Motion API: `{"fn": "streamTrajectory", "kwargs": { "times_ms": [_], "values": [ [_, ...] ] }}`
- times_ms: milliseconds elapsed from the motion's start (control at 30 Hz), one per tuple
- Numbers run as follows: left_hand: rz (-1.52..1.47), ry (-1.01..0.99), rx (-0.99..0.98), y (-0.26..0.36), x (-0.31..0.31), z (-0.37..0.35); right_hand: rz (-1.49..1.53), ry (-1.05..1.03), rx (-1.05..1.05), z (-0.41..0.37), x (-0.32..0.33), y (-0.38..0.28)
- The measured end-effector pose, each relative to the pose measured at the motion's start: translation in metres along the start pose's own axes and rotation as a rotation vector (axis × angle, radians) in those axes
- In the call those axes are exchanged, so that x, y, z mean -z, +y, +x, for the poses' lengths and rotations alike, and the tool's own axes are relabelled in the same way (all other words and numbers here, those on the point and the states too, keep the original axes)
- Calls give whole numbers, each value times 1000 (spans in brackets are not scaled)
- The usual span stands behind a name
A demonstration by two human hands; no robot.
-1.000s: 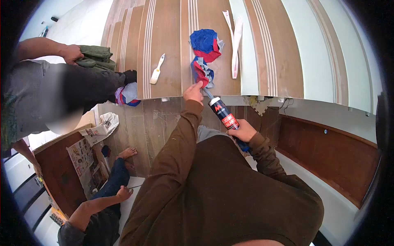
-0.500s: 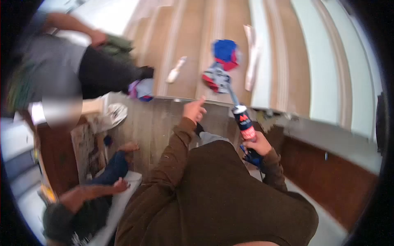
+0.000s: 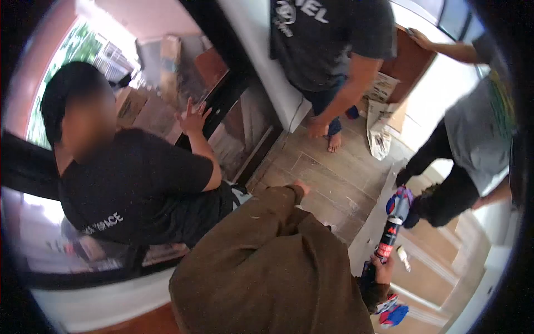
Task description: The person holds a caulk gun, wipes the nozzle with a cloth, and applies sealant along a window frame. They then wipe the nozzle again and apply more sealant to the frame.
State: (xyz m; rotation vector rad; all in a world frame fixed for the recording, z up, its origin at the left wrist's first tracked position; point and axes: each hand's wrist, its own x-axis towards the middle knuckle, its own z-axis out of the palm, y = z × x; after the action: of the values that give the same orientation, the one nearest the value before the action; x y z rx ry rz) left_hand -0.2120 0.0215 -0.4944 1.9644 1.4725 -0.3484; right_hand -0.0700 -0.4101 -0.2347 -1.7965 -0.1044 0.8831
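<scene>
My right hand (image 3: 382,271) is wrapped round a caulking gun (image 3: 367,268) loaded with a black and red sealant tube (image 3: 386,239). Its nozzle end points away from me, towards a blue, purple and red cloth (image 3: 392,205) by a co-worker's dark trousers. Only a small part of my left hand (image 3: 302,188) shows past the brown sleeve, above the floor; its fingers are too hidden to read. Beside my right wrist lies a bunched blue and red cloth (image 3: 394,316) on the panelled surface, and a brush (image 3: 404,259) rests farther along it.
A person in a black shirt (image 3: 139,183) is close on my left, one hand raised by a dark-framed glass door (image 3: 222,106). Another person (image 3: 334,50) stands ahead on the tiled floor (image 3: 334,183). A third, in grey (image 3: 481,133), is at the right, by the panels (image 3: 431,242).
My view has swung left, bringing the glass door and the black-shirted person into sight. The panels now lie at the lower right. My right hand keeps hold of the caulking gun.
</scene>
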Motion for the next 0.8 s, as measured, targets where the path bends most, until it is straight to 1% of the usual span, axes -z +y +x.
{"fn": "streamTrajectory", "kwargs": {
  "times_ms": [33, 67, 100, 133, 167, 200, 233, 300, 333, 367, 400, 467, 500, 567, 600, 633, 733, 767, 800],
  "values": [
    [-29, 11, 98, -13, 20, -4, -58, -70, -13, 24, -4, -20],
    [329, -83, -192, -46, 33, -11, -113, -129, -24, 34, -7, -40],
    [665, -70, -510, -80, 44, -16, -165, -185, -36, 43, -17, -55],
    [620, -116, -467, -113, 47, -24, -197, -220, -23, 56, -30, -67],
    [491, -167, -345, -140, 49, -41, -228, -255, -7, 66, -44, -78],
    [289, -207, -142, -168, 46, -60, -255, -291, 7, 75, -55, -85],
    [117, -233, 25, -190, 40, -83, -264, -320, -24, 84, -63, -88],
    [-101, -264, 257, -225, 18, -125, -399, -359, 8, 94, -82, -103],
    [-155, -294, 312, -238, 7, -143, -463, -374, 21, 98, -88, -108],
    [-198, -322, 356, -247, -5, -160, -565, -427, 103, 109, -91, -105],
    [-245, -359, 408, -253, -20, -179, -553, -441, 102, 115, -95, -98],
    [-312, -412, 473, -255, -37, -207, -519, -472, 100, 123, -105, -90],
    [-344, -432, 492, -252, -45, -215, -480, -464, 28, 109, -117, -107],
    [-388, -456, 510, -248, -57, -224, -525, -490, -23, 110, -117, -96],
    [-402, -459, 510, -246, -57, -224, -547, -502, -46, 108, -120, -97],
    [-417, -456, 504, -244, -56, -222, -652, -462, 5, 98, -123, -107],
    [-426, -416, 453, -237, -43, -200, -610, -484, -80, 102, -109, -76],
    [-419, -401, 429, -234, -37, -188, -562, -511, 0, 105, -101, -62],
    [-417, -386, 411, -231, -29, -179, -568, -493, -43, 99, -101, -69]
  ]
}}
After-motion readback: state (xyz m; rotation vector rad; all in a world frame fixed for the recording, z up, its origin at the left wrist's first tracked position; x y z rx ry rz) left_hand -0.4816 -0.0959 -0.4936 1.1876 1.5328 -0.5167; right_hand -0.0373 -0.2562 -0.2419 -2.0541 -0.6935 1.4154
